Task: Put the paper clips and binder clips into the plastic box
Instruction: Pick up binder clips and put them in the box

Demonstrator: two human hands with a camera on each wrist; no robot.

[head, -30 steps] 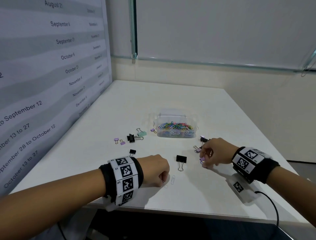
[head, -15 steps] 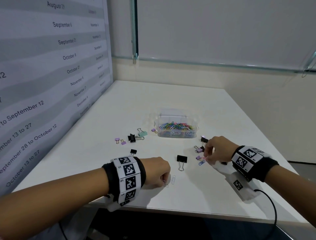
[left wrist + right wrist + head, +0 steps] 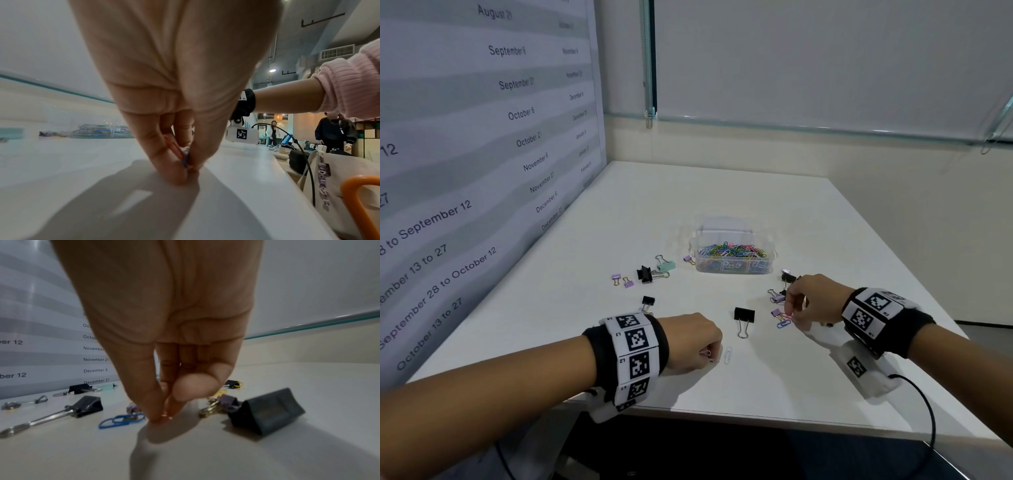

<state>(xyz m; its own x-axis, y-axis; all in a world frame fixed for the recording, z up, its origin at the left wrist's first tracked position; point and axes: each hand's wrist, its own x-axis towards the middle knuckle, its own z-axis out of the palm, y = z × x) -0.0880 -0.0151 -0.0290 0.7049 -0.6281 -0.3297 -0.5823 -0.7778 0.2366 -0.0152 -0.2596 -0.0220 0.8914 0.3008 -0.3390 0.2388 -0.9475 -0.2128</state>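
Note:
A clear plastic box [image 3: 736, 271] holding several coloured paper clips stands mid-table. My left hand [image 3: 710, 356] rests near the front edge, its fingertips [image 3: 174, 172] pinching red and blue paper clips [image 3: 180, 154] against the table. A white paper clip [image 3: 728, 354] lies just right of it. My right hand [image 3: 789, 315] pinches a small pink paper clip [image 3: 164, 416] at the tabletop. Beside it lie a blue paper clip [image 3: 121, 420], a small purple binder clip [image 3: 776, 312] and a black binder clip [image 3: 744, 314].
More binder clips lie left of the box: two purple [image 3: 621, 280], a black [image 3: 645, 274], a mint [image 3: 666, 265] and a small black [image 3: 648, 301]. Others sit by my right hand [image 3: 787, 277]. A dated wall poster [image 3: 482, 154] borders the table's left side.
My right hand has shifted slightly right and back, uncovering the purple binder clip and blue paper clip beside its fingertips. The left hand has stayed in place.

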